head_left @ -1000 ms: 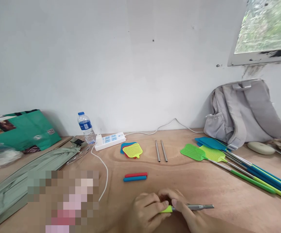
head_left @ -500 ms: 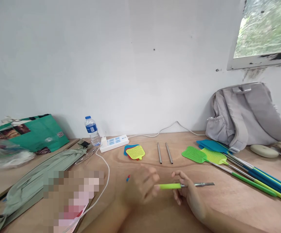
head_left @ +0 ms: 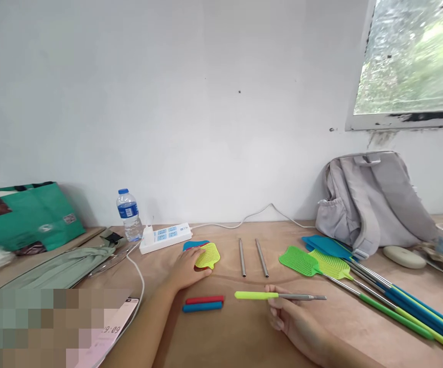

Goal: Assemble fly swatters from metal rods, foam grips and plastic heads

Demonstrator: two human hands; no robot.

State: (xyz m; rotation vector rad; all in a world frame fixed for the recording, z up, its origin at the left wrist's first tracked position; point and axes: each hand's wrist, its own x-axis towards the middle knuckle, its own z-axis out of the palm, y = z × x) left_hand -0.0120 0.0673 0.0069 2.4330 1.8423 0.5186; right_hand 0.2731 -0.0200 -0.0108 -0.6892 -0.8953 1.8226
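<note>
My right hand [head_left: 284, 312] holds a telescopic fly swatter handle [head_left: 257, 295] with a yellow-green grip and a metal rod, lying level with the grip pointing left. My left hand [head_left: 190, 267] reaches to a small pile of fly swatter heads, its fingers and thumb closed about the left side of the yellow fly swatter head [head_left: 209, 254]. Under that head show a blue swatter head [head_left: 192, 245] and part of a red one, largely hidden. Nearer me lie a red grip [head_left: 206, 299] and a blue grip [head_left: 202, 306], side by side.
Two metal rods [head_left: 242, 258] lie mid-table. Several whole fly swatters, a green one [head_left: 300, 260] among them, lie at right before a grey backpack [head_left: 367, 204]. A power strip [head_left: 166, 237], water bottle [head_left: 129, 214], white cable and green bag [head_left: 33, 217] are at left.
My left hand has left the yellow-green grip and moved forward to the swatter heads. My right hand keeps the handle. The red and blue grips now show fully, and the view has shifted slightly.
</note>
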